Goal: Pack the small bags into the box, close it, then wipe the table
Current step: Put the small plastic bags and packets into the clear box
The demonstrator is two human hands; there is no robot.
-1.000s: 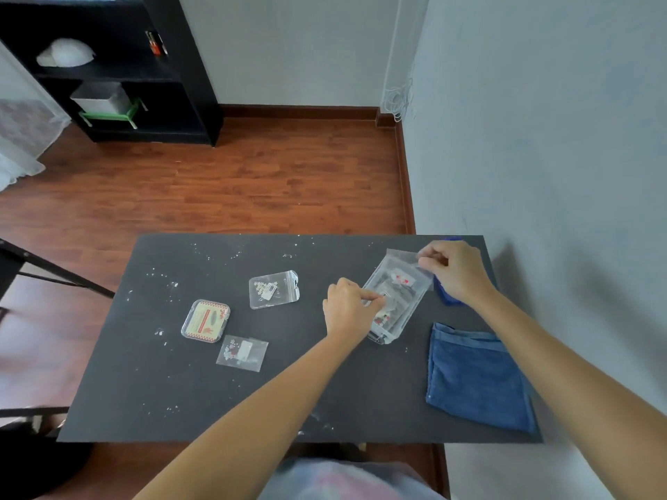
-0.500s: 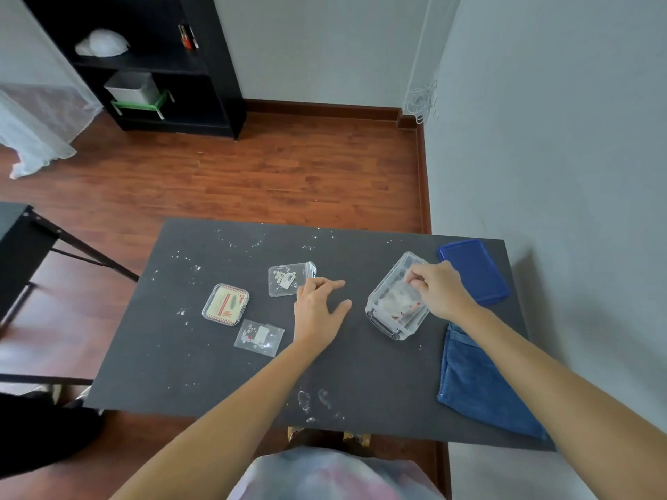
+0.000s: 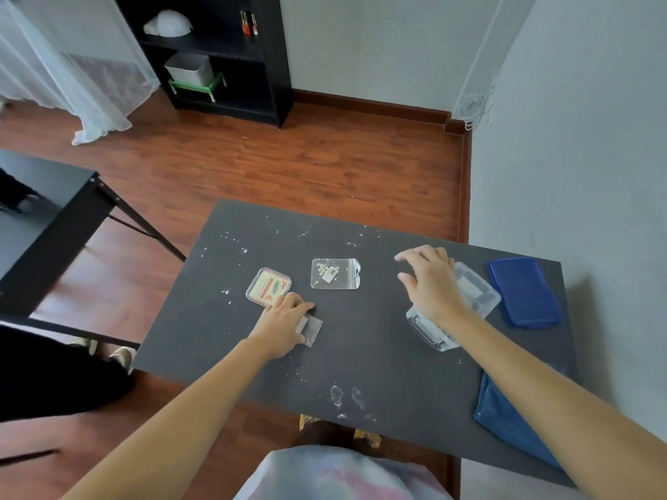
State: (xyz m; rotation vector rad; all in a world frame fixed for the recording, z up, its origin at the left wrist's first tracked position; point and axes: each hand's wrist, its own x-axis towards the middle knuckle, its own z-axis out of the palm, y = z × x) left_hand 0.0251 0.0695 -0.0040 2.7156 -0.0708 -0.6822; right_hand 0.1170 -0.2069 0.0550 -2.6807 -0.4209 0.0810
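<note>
Head view: a dark table [image 3: 361,355] speckled with white crumbs fills the lower middle of the frame. The left hand [image 3: 283,324] lies at about 9 o'clock from the table's centre, its fingers curled down onto a small clear bag [image 3: 313,330] and pinching it against the tabletop; only the bag's right edge shows from under the fingers. Just beyond that hand, at 11 o'clock from it, sits a small flat case [image 3: 269,287] with a red-and-cream printed card inside (touching or nearly touching the knuckles, hard to tell which). A second clear bag [image 3: 335,273] with tiny pale pieces inside lies flat at 12 o'clock from the table's centre, apart from both hands.

The right hand [image 3: 429,279] hovers at 2 o'clock, fingers spread and relaxed, holding nothing, above the far-left part of the clear plastic box [image 3: 451,312]. The box stands open on the table with bags already inside it. Its blue lid [image 3: 523,292] lies flat just beside it at 3 o'clock. A blue cloth [image 3: 505,420] rests near the table's right edge at 5 o'clock, partly hidden by the right forearm.
</note>
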